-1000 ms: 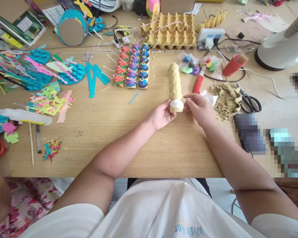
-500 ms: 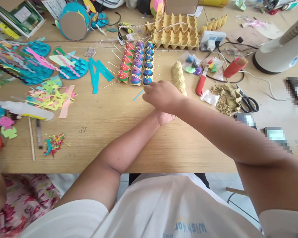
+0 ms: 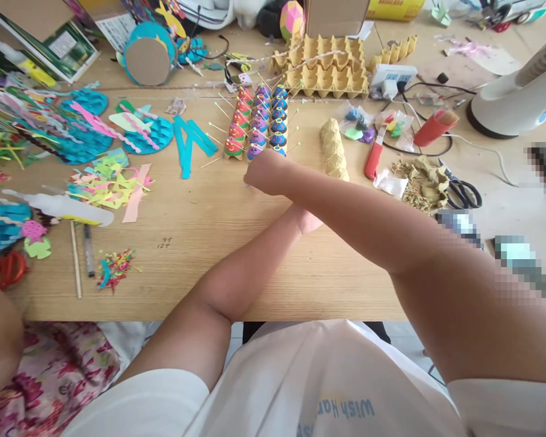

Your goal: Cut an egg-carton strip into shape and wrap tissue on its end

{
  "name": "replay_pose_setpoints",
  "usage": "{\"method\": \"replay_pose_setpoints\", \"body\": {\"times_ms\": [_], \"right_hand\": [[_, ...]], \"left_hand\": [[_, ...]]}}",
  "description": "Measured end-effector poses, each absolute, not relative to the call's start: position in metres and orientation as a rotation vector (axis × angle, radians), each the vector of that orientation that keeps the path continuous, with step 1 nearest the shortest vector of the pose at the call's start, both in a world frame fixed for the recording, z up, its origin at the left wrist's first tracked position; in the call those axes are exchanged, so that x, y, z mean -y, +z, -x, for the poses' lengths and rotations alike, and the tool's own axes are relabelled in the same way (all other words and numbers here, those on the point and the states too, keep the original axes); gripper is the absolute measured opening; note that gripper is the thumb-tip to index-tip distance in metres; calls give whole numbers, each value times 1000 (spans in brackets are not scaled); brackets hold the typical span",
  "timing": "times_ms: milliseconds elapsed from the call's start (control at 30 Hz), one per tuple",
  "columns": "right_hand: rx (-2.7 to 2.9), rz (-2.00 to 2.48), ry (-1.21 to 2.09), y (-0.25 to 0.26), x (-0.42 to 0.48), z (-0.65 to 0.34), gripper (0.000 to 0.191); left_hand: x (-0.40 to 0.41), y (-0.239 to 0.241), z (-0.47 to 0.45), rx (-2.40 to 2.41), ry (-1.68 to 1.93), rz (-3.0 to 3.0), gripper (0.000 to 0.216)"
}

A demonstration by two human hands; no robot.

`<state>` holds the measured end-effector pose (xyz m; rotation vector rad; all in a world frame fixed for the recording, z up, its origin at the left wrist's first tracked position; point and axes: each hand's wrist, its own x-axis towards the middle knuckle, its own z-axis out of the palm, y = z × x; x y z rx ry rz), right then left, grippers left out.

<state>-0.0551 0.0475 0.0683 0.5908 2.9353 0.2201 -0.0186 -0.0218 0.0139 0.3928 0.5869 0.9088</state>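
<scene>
My right arm crosses over my left. My right hand (image 3: pixel 264 173) rests on the wooden table (image 3: pixel 200 224), fingers curled down just in front of the rows of painted egg-carton cups (image 3: pixel 257 124) with pins sticking out of them. What its fingers hold is hidden. Only the heel of my left hand (image 3: pixel 307 220) shows under the right forearm, and its fingers are covered. A stack of plain egg-carton cups (image 3: pixel 333 149) lies to the right of my right hand, apart from it.
Red-handled knife (image 3: pixel 374 159), scissors (image 3: pixel 459 193), carton scraps (image 3: pixel 416 179), a red cup (image 3: pixel 434 126) and clay bags (image 3: pixel 361 124) lie right. Egg trays (image 3: pixel 325 67) and power strip (image 3: pixel 391 76) sit behind. Paper cutouts (image 3: pixel 104 182), glue bottle (image 3: pixel 61 206), skewer (image 3: pixel 76 258) lie left. Fan base (image 3: pixel 509 103) far right.
My right hand left the carton stack and swung left across my left arm to the front of the painted cups. The left hand dropped out of sight beneath the forearm.
</scene>
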Motion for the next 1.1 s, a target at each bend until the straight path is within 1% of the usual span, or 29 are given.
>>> {"method": "replay_pose_setpoints", "body": {"times_ms": [67, 133, 200, 233, 267, 300, 333, 400, 433, 467, 533, 600, 667, 800, 967, 1100], "right_hand": [[-2929, -681, 234, 86, -31, 37, 31], [-3044, -952, 67, 101, -15, 4, 37], [-3169, -1290, -178, 107, -4, -42, 46], [-3267, -1406, -408, 106, -1, -69, 43], [-3345, -1542, -698, 103, 0, -96, 33], [-3330, -1690, -1065, 97, 1, -122, 21], [-3235, -1795, -1452, 89, 0, -146, 14], [-3032, -1941, -2008, 71, 1, -184, 17], [-2920, -1962, -2210, 62, 1, -197, 25], [-2865, -2018, -2259, 54, 3, -206, 33], [-2814, -2084, -2236, 43, 7, -211, 43], [-2818, -2094, -2214, 37, 13, -204, 51], [-2844, -2038, -2284, 33, 19, -190, 55], [-2900, -1959, -2398, 23, 29, -165, 56], [-2920, -2196, -2301, 11, 33, -158, 57], [-3001, -2145, -2243, 10, 36, -162, 52]], "left_hand": [[24, 16, 18, -551, 937, -385, 39], [24, 16, 16, -539, 993, -322, 39], [24, 14, 13, -567, 1046, -225, 35], [23, 13, 12, -577, 1059, -187, 31], [23, 13, 11, -584, 1059, -158, 26], [23, 13, 10, -591, 1044, -138, 24], [23, 14, 10, -596, 1027, -124, 23], [24, 17, 10, -614, 1016, -100, 30], [25, 18, 11, -628, 1020, -89, 33], [25, 20, 12, -639, 1026, -81, 36], [26, 20, 13, -644, 1040, -74, 39], [26, 20, 13, -635, 1046, -70, 40], [26, 20, 13, -622, 1051, -63, 41], [26, 20, 14, -594, 1067, -71, 41], [26, 19, 15, -595, 1070, -63, 39], [26, 18, 15, -592, 1067, -69, 39]]}}
